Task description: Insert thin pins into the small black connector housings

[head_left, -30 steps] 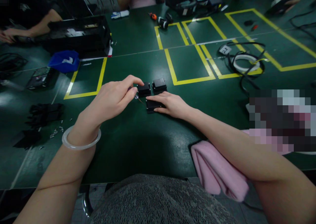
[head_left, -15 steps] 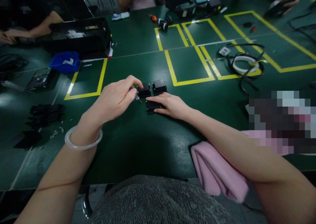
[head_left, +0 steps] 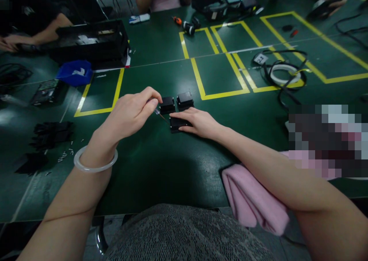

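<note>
My left hand (head_left: pixel 129 113) is closed round a small screwdriver (head_left: pixel 159 112), whose thin shaft slants down to the near black box (head_left: pixel 176 123). My right hand (head_left: pixel 199 122) lies on that box with fingers curled over it, holding it down on the green table (head_left: pixel 161 165). Two more small black boxes (head_left: pixel 167 104) (head_left: pixel 184 99) stand side by side just behind it. A pale bangle (head_left: pixel 94 164) circles my left wrist.
Yellow tape rectangles (head_left: pixel 221 75) mark the table beyond the boxes. A blue tray (head_left: pixel 75 72) and a black crate (head_left: pixel 92 40) stand at the back left, coiled cables with a white ring (head_left: pixel 284 75) at the right. Loose screws (head_left: pixel 66 153) lie at the left. A pink cloth (head_left: pixel 253 203) hangs at the near edge. Other people sit opposite.
My left hand has drawn slightly left and back with the screwdriver, uncovering the left rear box. My right hand stays on the near box.
</note>
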`<action>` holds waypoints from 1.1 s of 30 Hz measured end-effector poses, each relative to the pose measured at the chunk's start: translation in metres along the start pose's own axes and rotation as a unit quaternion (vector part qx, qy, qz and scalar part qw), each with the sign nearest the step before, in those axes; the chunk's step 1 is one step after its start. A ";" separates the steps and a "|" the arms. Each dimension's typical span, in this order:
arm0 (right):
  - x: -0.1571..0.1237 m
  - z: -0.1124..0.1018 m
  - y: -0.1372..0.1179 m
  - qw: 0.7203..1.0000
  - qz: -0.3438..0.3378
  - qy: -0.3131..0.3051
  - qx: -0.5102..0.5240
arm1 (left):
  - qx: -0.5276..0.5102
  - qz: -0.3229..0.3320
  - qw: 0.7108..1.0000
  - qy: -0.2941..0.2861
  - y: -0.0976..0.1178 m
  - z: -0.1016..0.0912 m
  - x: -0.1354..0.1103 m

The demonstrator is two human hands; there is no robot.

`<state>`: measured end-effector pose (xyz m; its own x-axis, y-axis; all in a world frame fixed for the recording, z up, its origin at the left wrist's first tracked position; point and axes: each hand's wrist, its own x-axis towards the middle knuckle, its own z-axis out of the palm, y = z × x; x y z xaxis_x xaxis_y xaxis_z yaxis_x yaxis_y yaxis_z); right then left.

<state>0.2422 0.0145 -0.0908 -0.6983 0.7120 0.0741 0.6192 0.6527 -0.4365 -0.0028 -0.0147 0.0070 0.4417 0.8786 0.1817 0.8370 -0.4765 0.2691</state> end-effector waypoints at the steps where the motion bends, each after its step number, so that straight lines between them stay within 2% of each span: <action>1: 0.000 0.000 0.000 1.000 0.001 0.000 0.002 | 0.004 0.005 1.000 -0.001 0.000 -0.001 0.000; 5: -0.001 -0.001 -0.001 1.000 0.002 0.000 0.000 | 0.008 0.015 1.000 -0.008 0.002 -0.001 -0.001; 14: 0.000 -0.005 -0.007 1.000 0.020 -0.024 -0.002 | -0.014 -0.011 1.000 -0.003 0.007 0.002 0.000; 20: -0.001 -0.002 -0.002 1.000 0.008 -0.007 -0.005 | -0.033 0.008 0.999 0.009 0.001 0.005 -0.001; 27: -0.001 0.001 0.001 1.000 -0.006 0.005 -0.003 | -0.019 -0.030 0.999 0.038 0.000 0.010 0.002; 33: -0.001 0.001 0.001 1.000 -0.005 0.008 0.001 | -0.025 -0.025 0.999 0.033 0.001 0.009 0.001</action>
<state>0.2436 0.0146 -0.0921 -0.6985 0.7095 0.0933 0.6114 0.6595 -0.4373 0.0014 -0.0143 -0.0006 0.3766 0.8976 0.2290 0.8389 -0.4353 0.3266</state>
